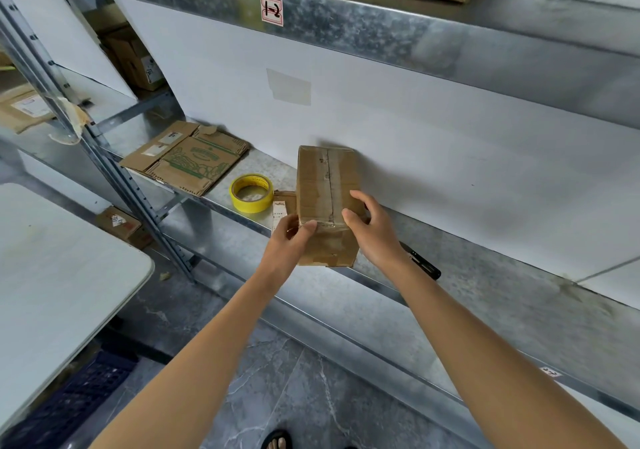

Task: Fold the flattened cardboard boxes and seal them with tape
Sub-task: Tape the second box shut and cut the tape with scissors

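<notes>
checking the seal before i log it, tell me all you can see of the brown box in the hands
The oblong brown cardboard box is folded closed, with tape along its top centre seam and worn tape over the near end. It lies lengthwise on the galvanised metal shelf, its near end at the front edge. The left hand and right hand grip its near corners, thumbs on top.

Bare forearms (221,337), one black open-toed sandal (277,437) (toes showing)

Tape roll (251,193) left of box (327,202)
</notes>
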